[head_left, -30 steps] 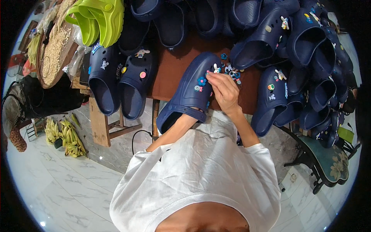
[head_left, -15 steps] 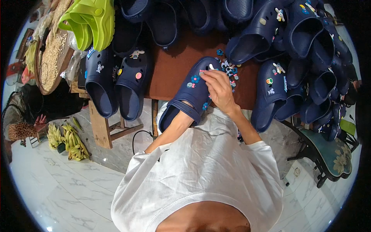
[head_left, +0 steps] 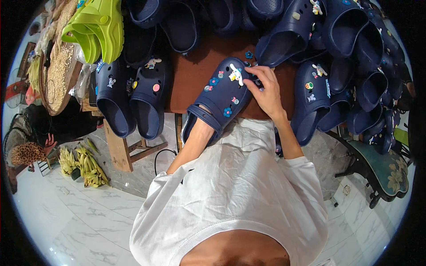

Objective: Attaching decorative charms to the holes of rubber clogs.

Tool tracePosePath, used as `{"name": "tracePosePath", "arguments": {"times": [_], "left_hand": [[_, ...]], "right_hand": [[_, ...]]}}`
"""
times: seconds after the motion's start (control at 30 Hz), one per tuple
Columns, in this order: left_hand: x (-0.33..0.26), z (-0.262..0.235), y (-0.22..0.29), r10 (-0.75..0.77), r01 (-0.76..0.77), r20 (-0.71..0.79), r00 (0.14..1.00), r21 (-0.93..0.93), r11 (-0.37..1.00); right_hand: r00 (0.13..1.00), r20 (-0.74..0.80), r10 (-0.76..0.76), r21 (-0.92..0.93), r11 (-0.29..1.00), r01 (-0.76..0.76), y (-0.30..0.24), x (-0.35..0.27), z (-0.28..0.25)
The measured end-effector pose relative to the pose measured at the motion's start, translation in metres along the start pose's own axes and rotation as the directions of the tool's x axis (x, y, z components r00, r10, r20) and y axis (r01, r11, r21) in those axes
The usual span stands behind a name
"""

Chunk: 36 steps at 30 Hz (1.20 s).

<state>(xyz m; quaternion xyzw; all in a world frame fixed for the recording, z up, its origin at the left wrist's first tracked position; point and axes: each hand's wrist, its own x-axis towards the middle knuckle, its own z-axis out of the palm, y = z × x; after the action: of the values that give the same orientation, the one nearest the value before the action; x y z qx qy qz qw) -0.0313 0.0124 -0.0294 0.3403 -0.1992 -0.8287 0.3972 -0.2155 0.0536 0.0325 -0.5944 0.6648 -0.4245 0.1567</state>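
A navy clog is tilted in front of me, its toe over the brown table. My left hand reaches into its foot opening and holds it from inside, fingers hidden. Flower and swirl charms decorate its upper, with a white character charm near the toe. Beside that charm is my right hand, thumb and index finger apart at the clog's edge, with nothing visible between them. A loose blue flower charm lies past the toe; other loose charms are mostly hidden behind my right hand.
Navy clogs crowd the brown tabletop, with a decorated clog at right and a pair at left. Lime-green clogs sit at the far left near a grain tray. A wooden stool stands below.
My right hand has moved off the toe, its pinched fingers parting and uncovering the white character charm. The clog has shifted slightly left, with my left hand still inside.
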Motion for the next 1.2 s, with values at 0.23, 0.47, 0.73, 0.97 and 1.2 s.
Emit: {"name": "tracePosePath", "arguments": {"times": [0.23,0.47,0.73,0.97,1.2], "left_hand": [[0.004,0.002,0.000,-0.007,0.007,-0.001,1.000,0.000,1.000],[-0.004,0.003,-0.003,-0.008,0.008,-0.006,1.000,-0.001,1.000],[-0.018,0.000,-0.003,-0.011,0.011,-0.015,1.000,-0.006,1.000],[-0.009,0.001,-0.001,-0.012,0.012,-0.020,1.000,-0.011,1.000],[0.003,-0.004,0.005,-0.047,0.047,0.002,0.999,-0.019,0.999]], "right_hand": [[0.998,0.048,0.048,0.003,0.999,-0.048,-0.003,0.004,0.011],[0.995,0.060,0.076,0.023,0.997,-0.078,-0.003,0.004,0.011],[0.984,0.168,0.052,-0.017,0.999,-0.050,0.003,0.009,0.003],[0.975,0.209,0.068,-0.011,0.998,-0.068,0.000,0.010,0.000],[0.992,0.023,0.124,0.151,0.980,-0.126,0.009,0.004,-0.019]]}}
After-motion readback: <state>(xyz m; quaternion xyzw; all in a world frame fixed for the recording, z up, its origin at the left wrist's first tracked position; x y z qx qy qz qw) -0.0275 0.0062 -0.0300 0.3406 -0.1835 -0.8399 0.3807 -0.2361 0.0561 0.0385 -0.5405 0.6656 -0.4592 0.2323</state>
